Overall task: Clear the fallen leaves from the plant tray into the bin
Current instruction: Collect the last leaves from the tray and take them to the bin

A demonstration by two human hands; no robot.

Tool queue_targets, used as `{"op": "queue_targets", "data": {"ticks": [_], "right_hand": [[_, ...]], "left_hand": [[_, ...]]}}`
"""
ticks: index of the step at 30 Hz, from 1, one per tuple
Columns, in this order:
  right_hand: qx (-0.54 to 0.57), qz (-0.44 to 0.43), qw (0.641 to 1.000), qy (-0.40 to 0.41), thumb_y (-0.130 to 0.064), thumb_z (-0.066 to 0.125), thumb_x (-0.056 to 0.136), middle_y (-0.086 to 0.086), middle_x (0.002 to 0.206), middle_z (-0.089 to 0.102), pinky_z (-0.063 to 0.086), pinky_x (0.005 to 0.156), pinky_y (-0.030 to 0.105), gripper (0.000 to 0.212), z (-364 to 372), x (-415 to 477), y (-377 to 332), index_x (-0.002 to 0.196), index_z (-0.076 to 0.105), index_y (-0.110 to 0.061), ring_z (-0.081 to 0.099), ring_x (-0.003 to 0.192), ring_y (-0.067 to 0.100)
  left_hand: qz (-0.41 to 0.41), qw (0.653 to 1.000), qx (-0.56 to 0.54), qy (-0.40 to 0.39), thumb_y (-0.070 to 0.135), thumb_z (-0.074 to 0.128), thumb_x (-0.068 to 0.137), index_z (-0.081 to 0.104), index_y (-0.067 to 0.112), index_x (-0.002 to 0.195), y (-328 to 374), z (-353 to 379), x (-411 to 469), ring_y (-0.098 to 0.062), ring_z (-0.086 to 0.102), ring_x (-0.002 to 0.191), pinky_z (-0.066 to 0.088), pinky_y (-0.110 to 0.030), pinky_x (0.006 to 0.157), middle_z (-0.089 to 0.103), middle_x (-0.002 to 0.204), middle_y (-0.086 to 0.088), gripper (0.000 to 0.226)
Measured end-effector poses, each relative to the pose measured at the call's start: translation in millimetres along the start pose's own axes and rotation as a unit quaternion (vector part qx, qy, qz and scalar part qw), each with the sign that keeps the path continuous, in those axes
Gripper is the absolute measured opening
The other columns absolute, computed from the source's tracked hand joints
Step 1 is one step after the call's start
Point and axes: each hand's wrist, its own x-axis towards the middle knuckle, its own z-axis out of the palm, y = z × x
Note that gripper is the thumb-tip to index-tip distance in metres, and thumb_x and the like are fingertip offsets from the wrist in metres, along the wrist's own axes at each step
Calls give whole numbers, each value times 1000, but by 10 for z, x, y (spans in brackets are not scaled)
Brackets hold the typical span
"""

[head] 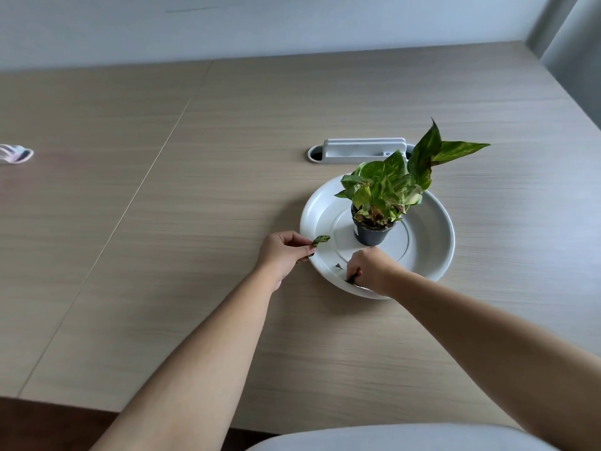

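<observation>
A round white plant tray (432, 242) sits on the wooden table, with a small potted plant (383, 196) in a dark pot at its middle. My left hand (284, 252) is at the tray's left rim, pinching a green fallen leaf (321, 239). My right hand (370, 270) reaches into the tray's near side, fingertips closed on a small dark leaf scrap (353, 279). Another tiny leaf bit (339, 266) lies loose on the tray between my hands. No bin is in view.
A grey cable-port cover (357, 150) is set into the table behind the tray. A small pink and white object (14, 153) lies at the far left edge. A light grey seat (406, 439) shows at the bottom, below the table's front edge.
</observation>
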Motion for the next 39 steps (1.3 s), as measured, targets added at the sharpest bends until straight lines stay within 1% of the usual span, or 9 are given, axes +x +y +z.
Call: {"op": "queue_targets", "data": {"ticks": [5, 11, 15, 18, 22, 25, 29, 32, 39], "right_hand": [[129, 72, 985, 86, -2, 69, 76, 9, 80, 75, 44, 49, 5, 15, -278, -141, 280, 87, 77, -8, 62, 65, 12], [61, 117, 990, 50, -2, 68, 76, 1, 77, 68, 41, 54, 9, 15, -506, -308, 575, 85, 76, -10, 60, 72, 12], [-1, 116, 993, 1, -3, 63, 77, 1, 77, 64, 35, 46, 11, 18, -449, -347, 607, 87, 76, -10, 57, 74, 15], [-40, 112, 993, -8, -2, 60, 79, 9, 95, 70, 43, 53, 18, 20, -387, -321, 616, 91, 75, -8, 59, 78, 21], [-86, 108, 990, 3, -1, 59, 78, 14, 105, 67, 53, 75, 30, 20, -304, -255, 636, 93, 71, -5, 62, 84, 27], [-100, 120, 988, 7, -1, 55, 79, 16, 106, 65, 53, 76, 31, 23, -260, -250, 613, 100, 66, -2, 63, 85, 30], [-94, 122, 988, 16, 4, 52, 77, 17, 103, 65, 50, 69, 31, 24, -240, -247, 608, 97, 65, -1, 63, 85, 33], [-56, 127, 990, 26, 6, 50, 74, 16, 97, 67, 48, 63, 29, 26, -232, -229, 644, 90, 68, -3, 65, 83, 33], [148, 155, 973, 81, 0, 68, 70, -6, 63, 59, 42, 48, 13, 15, -411, -258, 713, 81, 74, -8, 56, 58, 11]], "left_hand": [[13, 1000, 16, -9, -9, 73, 73, 66, 11, 64, 35, 67, 29, -11, 61, 57, 54, -13, 54, 66, 64, -3, 23], [40, 987, 154, -32, -3, 74, 73, 70, 6, 72, 63, 219, 52, -11, 61, 62, 53, -14, 59, 66, 68, -2, 10], [108, 925, 353, -88, 2, 71, 75, 75, 5, 80, 99, 424, 43, -6, 60, 62, 45, -12, 57, 71, 76, 1, 7], [122, 870, 464, -115, 1, 65, 79, 75, 5, 84, 96, 597, 61, -20, 68, 85, 50, -22, 70, 75, 94, -8, 12], [85, 815, 559, -124, -8, 50, 79, 70, 2, 85, 68, 787, 112, -32, 64, 85, 51, -30, 74, 69, 100, -17, 23], [88, 772, 620, -107, -13, 47, 77, 65, -8, 96, 42, 876, 84, -38, 65, 91, 54, -41, 84, 67, 100, -24, 27], [150, 711, 677, -112, -17, 49, 74, 63, -9, 93, -8, 892, 44, -38, 65, 93, 54, -44, 80, 67, 99, -25, 24], [141, 734, 653, -118, -13, 48, 77, 65, -4, 93, -4, 877, 100, -36, 63, 83, 52, -40, 76, 65, 91, -21, 25], [66, 910, 403, -71, 1, 69, 72, 74, 8, 72, 55, 727, 175, -13, 65, 73, 51, -20, 69, 73, 76, -1, 9]]}}
